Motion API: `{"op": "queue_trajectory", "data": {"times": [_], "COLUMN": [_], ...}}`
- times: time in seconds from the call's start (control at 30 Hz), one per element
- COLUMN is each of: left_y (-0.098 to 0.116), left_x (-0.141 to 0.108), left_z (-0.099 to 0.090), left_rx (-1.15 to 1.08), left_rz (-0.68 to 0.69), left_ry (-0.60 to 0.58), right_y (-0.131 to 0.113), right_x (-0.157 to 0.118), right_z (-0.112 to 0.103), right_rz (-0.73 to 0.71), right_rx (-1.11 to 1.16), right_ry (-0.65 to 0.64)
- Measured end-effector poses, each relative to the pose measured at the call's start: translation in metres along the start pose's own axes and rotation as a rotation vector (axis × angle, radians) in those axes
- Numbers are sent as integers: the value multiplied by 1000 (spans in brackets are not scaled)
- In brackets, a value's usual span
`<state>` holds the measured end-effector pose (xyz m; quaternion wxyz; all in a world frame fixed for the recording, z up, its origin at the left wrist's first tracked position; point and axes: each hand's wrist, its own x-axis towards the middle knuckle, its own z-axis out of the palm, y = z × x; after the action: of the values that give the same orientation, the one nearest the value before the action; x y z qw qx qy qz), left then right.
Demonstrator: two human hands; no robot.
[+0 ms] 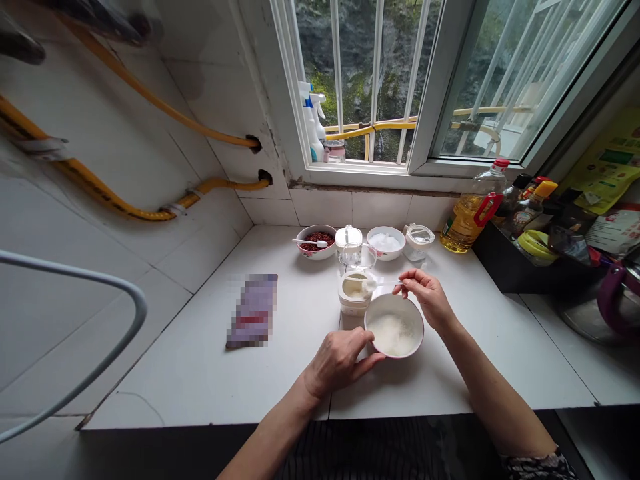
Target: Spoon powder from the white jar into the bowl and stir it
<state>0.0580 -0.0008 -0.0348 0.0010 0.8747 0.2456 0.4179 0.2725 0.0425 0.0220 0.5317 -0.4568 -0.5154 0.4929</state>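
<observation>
My left hand [343,360] grips the near left rim of a white bowl [419,327], which holds a white grainy substance [395,335]. The bowl is tilted toward me. Between the fingertips of my right hand [425,297] is the handle of a small white spoon [384,284]. A heap of white stuff lies in the spoon's head, over the mouth of a white seasoning jar [354,303]. The jar's clear lid [358,256] stands raised at its back. Whether the spoon touches the jar's rim I cannot tell.
Behind stand a bowl of dark red flakes [318,238] with a white spoon across it, a closed jar [349,236], a bowl of white powder [386,243] and another jar [418,241]. An oil bottle [463,220] stands right, beside a black box [493,260]. A blurred purple packet [253,310] lies left.
</observation>
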Motion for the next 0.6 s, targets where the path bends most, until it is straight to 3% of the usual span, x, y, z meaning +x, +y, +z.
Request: {"op": "queue_trajectory", "data": {"times": [0.13,0.27,0.33,0.4,0.6], "left_y": [-1,-1,-1,-1,-1], "left_x": [0,0,0,0,-1], "left_z": [0,0,0,0,0], "left_rx": [0,5,5,6,-17], "left_rz": [0,-9,-13,-11,-9], "left_ry": [-5,-14,-16,-19,-5], "right_y": [3,7,6,4,-8], "right_x": [-7,-9,-10,-11,-15], "right_z": [7,9,9,8,-1], "right_rz": [-241,-649,-791,-790,-457], "right_rx": [-199,-685,-813,-786,-429], "right_ry": [21,-80,-106,-62,44]}}
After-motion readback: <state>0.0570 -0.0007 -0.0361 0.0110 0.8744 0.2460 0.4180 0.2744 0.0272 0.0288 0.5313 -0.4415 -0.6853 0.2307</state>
